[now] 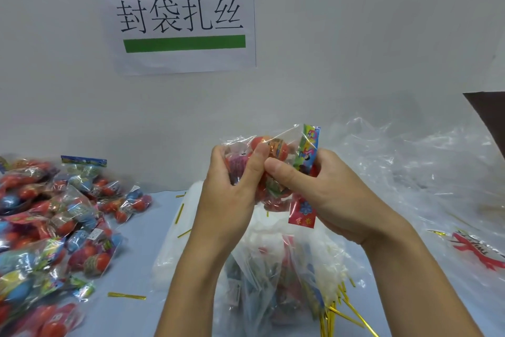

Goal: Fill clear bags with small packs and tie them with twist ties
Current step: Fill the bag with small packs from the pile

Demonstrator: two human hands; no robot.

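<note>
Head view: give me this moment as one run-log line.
stage: filling | left hand: grips clear bag | right hand: holds small pack at bag | twist tie: on table, unused | bag: untied

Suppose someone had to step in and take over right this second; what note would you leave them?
Left hand: closed around a crinkly clear plastic bag of small colourful packs, held above the table.
Right hand: fingers pinching the same bag, with a bright printed pack sticking up.
Done: a heap of filled packs lies left on the pale blue table.
Left: tie this bag. Gold twist ties lie bottom centre; one loose tie lies left.
</note>
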